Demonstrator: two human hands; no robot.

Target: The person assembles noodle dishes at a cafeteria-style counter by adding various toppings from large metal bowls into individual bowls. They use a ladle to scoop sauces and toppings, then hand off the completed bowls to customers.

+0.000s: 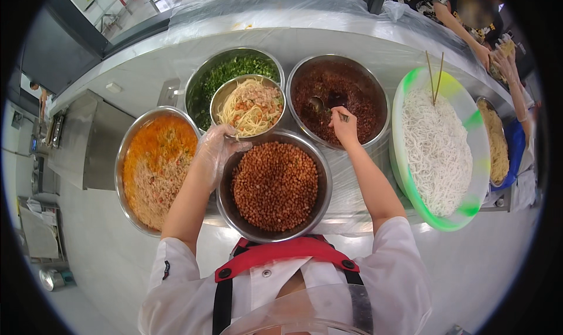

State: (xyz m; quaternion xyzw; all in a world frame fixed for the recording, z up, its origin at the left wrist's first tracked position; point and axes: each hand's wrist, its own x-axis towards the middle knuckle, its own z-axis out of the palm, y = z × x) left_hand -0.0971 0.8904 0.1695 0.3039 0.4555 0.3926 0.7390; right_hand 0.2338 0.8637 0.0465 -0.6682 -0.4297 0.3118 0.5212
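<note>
Left hand [219,142] gripping the noodle bowl [216,104], right hand [343,125] clasping the spoon [316,103], I should scoop the dark sauce [338,97] gently, avoiding drips.

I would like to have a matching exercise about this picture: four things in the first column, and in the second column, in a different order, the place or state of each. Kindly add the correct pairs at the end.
Column one
1. Left hand
2. Right hand
3. Chopsticks
4. Chopped greens

Column two
A. Sticking up from the white noodles
B. Partly hidden by the small bowl
C. Holding a spoon in the dark red mixture
D. In a clear glove, holding the small bowl

Correct pairs
1-D, 2-C, 3-A, 4-B
</note>
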